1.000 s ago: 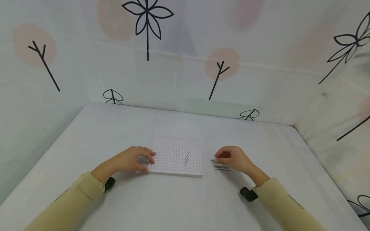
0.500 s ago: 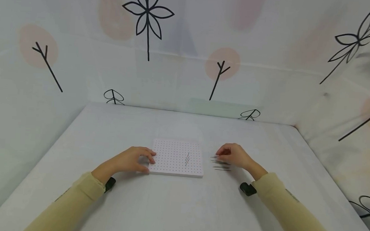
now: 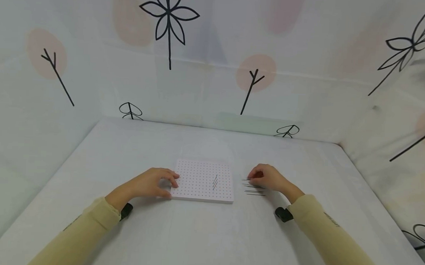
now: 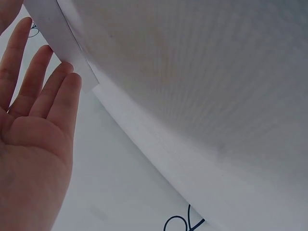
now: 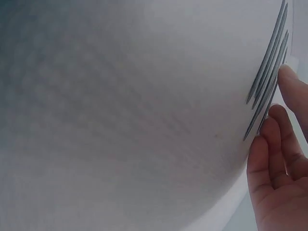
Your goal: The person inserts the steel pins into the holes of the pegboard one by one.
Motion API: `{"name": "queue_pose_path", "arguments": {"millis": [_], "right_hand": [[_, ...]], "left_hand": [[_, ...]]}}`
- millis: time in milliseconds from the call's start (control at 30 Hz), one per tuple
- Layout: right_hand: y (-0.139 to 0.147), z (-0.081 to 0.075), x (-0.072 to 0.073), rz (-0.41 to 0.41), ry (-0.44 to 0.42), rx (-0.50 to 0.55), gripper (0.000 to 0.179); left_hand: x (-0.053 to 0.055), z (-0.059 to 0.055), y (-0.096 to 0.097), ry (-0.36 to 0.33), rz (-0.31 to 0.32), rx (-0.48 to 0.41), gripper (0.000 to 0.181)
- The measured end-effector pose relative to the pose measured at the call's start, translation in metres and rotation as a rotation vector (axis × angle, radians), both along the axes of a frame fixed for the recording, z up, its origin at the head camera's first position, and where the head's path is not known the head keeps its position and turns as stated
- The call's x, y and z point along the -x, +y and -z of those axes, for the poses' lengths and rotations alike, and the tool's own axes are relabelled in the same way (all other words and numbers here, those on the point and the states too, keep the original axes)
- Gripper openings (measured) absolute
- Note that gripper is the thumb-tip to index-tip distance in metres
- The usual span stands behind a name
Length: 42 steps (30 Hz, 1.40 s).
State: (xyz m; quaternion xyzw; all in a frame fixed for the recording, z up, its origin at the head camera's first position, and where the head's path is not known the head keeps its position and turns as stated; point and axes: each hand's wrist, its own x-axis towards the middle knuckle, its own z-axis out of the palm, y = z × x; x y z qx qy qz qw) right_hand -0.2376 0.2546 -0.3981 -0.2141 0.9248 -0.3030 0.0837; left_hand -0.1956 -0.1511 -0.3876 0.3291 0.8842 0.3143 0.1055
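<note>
A white pegboard point(image 3: 195, 183) with rows of small holes lies mid-table. Several thin sticks point(image 3: 215, 183) stand in it towards the right. My left hand point(image 3: 152, 183) rests against the board's left side, its fingertips at the edge and the thumb by the near corner. In the left wrist view its long fingers point(image 4: 65, 98) reach the board's side point(image 4: 67, 45) nearly straight. Right of the board, a loose row of thin, pointed grey sticks point(image 3: 254, 191) lies on the cloth. My right hand point(image 3: 271, 179) pinches the farthest stick point(image 3: 244, 180) between thumb and fingertips; its right end is hidden.
White cloth covers the table point(image 3: 208, 235), which has a patterned fabric wall point(image 3: 203, 88) behind it and at both sides. A small dark device point(image 3: 284, 214) sits at the right wrist, another point(image 3: 126, 211) at the left.
My right hand has shifted slightly away from me, showing more of the lying sticks beneath it. My left hand and the board keep their places.
</note>
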Motion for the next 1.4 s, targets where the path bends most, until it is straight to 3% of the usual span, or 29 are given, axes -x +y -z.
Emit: {"name": "queue_pose_path", "arguments": {"millis": [267,733,1400], "right_hand": [[-0.003,0.003,0.003,-0.009,-0.038,-0.022,0.003],[-0.005,0.001,0.002,-0.039,-0.079,-0.059,0.005],[-0.018,-0.006,-0.006,0.062,0.035,0.043,0.009]], "left_hand": [[0.0,0.0,-0.001,0.018,0.012,-0.002,0.021],[0.001,0.001,0.002,-0.011,0.002,0.001,0.022],[-0.001,-0.001,0.0,-0.003,-0.001,0.004,0.022]]}}
